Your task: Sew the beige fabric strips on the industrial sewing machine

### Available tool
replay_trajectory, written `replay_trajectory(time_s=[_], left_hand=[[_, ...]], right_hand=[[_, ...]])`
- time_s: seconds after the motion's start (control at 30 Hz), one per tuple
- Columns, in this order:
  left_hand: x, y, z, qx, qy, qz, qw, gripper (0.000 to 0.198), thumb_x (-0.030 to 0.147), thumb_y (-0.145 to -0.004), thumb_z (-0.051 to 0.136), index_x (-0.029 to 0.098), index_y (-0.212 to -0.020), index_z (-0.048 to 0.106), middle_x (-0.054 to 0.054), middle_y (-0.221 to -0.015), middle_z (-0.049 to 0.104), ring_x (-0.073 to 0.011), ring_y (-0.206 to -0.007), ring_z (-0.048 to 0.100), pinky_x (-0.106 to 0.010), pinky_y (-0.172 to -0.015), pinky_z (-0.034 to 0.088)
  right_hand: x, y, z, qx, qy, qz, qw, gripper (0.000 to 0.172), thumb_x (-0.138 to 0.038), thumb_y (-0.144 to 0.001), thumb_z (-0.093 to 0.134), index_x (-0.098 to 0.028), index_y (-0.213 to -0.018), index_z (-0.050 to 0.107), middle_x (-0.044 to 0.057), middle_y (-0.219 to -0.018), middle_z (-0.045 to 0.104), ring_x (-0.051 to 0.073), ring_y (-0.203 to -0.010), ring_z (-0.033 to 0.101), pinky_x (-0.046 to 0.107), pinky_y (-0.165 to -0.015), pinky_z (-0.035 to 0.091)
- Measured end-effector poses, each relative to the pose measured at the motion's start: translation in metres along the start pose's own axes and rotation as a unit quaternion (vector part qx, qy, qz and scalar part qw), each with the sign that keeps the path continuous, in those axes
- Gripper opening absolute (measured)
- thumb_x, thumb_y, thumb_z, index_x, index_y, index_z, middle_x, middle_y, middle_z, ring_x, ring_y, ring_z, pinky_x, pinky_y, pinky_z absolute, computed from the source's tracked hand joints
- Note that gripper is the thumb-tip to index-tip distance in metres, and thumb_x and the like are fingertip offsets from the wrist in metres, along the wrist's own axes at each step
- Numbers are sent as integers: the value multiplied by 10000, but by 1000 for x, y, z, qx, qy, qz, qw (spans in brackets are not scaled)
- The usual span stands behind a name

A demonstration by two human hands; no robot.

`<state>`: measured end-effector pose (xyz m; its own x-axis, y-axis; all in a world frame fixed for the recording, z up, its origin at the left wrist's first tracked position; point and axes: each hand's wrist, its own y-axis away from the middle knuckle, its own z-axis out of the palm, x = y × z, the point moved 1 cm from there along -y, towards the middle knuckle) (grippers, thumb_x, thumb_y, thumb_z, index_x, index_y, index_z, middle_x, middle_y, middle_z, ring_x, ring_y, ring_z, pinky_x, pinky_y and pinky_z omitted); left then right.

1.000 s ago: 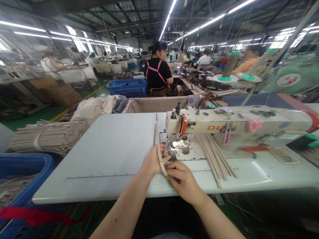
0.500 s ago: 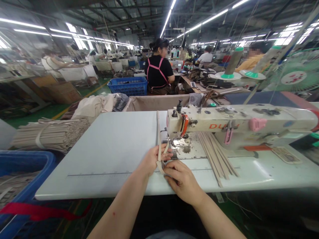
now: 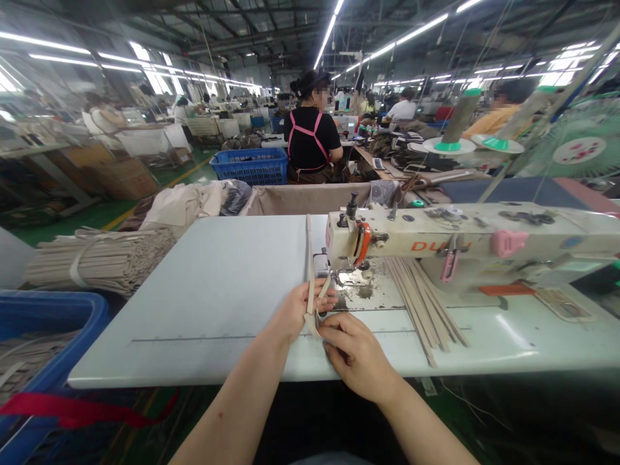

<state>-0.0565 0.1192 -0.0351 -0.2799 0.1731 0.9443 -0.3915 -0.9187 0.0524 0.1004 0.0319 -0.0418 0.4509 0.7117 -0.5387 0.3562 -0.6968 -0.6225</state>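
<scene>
The right hand [image 3: 356, 355] pinches the near bend of a narrow beige fabric strip [image 3: 310, 258] at its fingertips, beyond which the strip crosses the left hand [image 3: 294, 313], whose grip I cannot tell, and extends over the smooth pale tabletop [image 3: 232, 278].

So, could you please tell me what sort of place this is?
Probably a sewing workshop: there's a sewing machine, thread cones above it, and a tied bundle of fabric strips.
</scene>
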Motion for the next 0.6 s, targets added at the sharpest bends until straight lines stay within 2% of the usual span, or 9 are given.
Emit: replay_trajectory(time_s=[0.2,0.37,0.6], left_hand=[[3,2,0,19,33,-34,999,417,251,-711,885,130,-1090,759,-141,-1153,751,-239,-995,734,-409,-1004,565],[1,0,1,8,0,-2,1000,450,259,-698,900,118,-1096,745,-126,-1062,758,-249,-1011,728,-411,-1003,559],[-3,-1,4,34,-41,32,998,445,199,-671,893,148,-1050,667,-100,-1003,753,-266,-943,752,-443,-896,608]], right_hand=[[0,1,0,-6,-10,3,1000,352,-44,-910,535,-260,-1149,679,74,-1066,675,234,-997,617,411,-862,540],[1,0,1,-10,-5,3,1000,352,-43,-905,523,-258,-1129,688,74,-1030,675,228,-971,626,397,-841,545],[0,-1,1,-14,5,8,1000,345,-51,-891,549,-252,-1129,695,77,-1036,683,237,-971,633,407,-850,551]])
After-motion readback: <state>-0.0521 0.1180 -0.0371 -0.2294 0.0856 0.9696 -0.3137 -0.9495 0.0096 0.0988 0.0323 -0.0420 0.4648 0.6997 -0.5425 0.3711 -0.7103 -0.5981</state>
